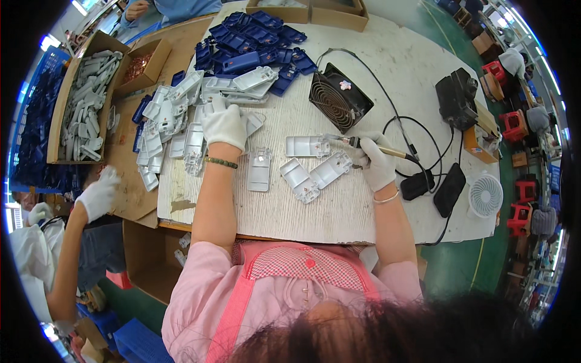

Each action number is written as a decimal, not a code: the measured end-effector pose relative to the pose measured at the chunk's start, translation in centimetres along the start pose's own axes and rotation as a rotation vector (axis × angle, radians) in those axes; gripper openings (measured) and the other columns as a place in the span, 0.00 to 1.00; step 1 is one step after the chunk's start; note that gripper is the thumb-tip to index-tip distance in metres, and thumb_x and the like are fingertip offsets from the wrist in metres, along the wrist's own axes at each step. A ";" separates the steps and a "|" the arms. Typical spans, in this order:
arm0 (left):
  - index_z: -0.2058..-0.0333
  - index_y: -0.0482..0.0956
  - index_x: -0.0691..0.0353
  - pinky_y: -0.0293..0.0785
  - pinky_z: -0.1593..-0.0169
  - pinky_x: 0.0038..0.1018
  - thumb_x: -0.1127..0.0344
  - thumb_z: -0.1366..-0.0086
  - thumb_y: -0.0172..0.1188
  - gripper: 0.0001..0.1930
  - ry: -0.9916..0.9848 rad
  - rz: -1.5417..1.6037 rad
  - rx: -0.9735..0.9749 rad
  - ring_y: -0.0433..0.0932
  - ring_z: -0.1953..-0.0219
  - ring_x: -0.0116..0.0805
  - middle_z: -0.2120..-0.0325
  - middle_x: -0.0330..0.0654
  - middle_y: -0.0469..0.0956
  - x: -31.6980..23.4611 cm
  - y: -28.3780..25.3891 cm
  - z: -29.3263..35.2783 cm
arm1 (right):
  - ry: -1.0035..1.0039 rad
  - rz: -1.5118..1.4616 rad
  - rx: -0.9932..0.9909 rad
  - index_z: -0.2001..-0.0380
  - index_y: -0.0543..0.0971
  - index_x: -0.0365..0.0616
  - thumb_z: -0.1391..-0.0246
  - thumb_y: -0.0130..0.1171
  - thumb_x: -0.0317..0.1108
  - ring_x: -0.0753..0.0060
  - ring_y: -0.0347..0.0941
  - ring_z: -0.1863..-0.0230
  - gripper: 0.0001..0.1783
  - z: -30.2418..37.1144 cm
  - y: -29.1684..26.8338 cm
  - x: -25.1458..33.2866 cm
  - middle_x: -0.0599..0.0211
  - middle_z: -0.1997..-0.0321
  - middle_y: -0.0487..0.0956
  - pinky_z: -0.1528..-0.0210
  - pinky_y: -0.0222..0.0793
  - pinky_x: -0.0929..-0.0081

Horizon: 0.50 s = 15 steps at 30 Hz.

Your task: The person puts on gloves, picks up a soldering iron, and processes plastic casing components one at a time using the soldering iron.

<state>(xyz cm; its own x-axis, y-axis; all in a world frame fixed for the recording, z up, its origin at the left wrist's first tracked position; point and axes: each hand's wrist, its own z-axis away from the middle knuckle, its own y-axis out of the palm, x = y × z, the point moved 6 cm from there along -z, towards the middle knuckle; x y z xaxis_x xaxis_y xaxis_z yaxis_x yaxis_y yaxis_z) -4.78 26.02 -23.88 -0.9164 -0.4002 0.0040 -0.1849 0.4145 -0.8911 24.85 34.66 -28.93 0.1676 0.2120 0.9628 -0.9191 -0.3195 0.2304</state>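
Cardboard box point(62, 121) at ten o'clock contains white parts point(91, 103); adjoining box point(138, 83), coppery pieces point(137, 68). Left hand point(224, 125), at eleven, reaches over white cases point(193, 136), grip unclear; right hand point(377, 166), at three, pinches soldering iron point(394, 153).

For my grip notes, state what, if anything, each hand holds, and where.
Right hand: soldering iron, by its handle. Left hand, at white casings: cannot tell.

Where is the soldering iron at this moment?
In the head view, the soldering iron is right of centre in the right hand, its tip by the right end of a grey casing, below the black fan.
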 end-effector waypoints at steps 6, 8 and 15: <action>0.70 0.70 0.63 0.70 0.65 0.34 0.66 0.45 0.55 0.08 -0.137 0.481 -0.060 0.74 0.71 0.49 0.74 0.46 0.76 0.0 0.3 0.1 | 0.003 -0.112 0.003 0.72 0.72 0.41 0.48 0.52 0.32 0.87 0.62 0.84 0.05 0.1 0.1 0.0 0.73 0.83 0.70 0.83 0.56 0.89; 0.61 0.67 0.64 0.71 0.63 0.31 0.75 0.47 0.51 0.13 -0.256 0.844 0.116 0.75 0.66 0.47 0.67 0.49 0.77 -1.0 1.3 0.4 | 0.009 -0.114 -0.015 0.71 0.72 0.42 0.47 0.52 0.31 0.87 0.62 0.84 0.05 -0.1 -0.6 -0.6 0.73 0.83 0.70 0.83 0.56 0.89; 0.58 0.73 0.64 0.67 0.52 0.26 0.77 0.51 0.49 0.19 -0.024 1.095 0.265 0.72 0.57 0.36 0.59 0.46 0.73 -5.4 1.2 1.7 | 0.002 -0.162 0.012 0.71 0.72 0.44 0.45 0.48 0.31 0.91 0.59 0.84 0.05 0.2 0.1 -0.1 0.77 0.80 0.70 0.82 0.54 0.93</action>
<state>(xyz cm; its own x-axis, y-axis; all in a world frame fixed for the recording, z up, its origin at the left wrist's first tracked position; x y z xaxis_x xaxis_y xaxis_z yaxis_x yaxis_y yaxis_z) 0.60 27.26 -25.73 -0.5309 0.0557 -0.8456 0.7986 0.3666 -0.4773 24.86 34.40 -29.00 0.3127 0.2633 0.9126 -0.8759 -0.2918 0.3843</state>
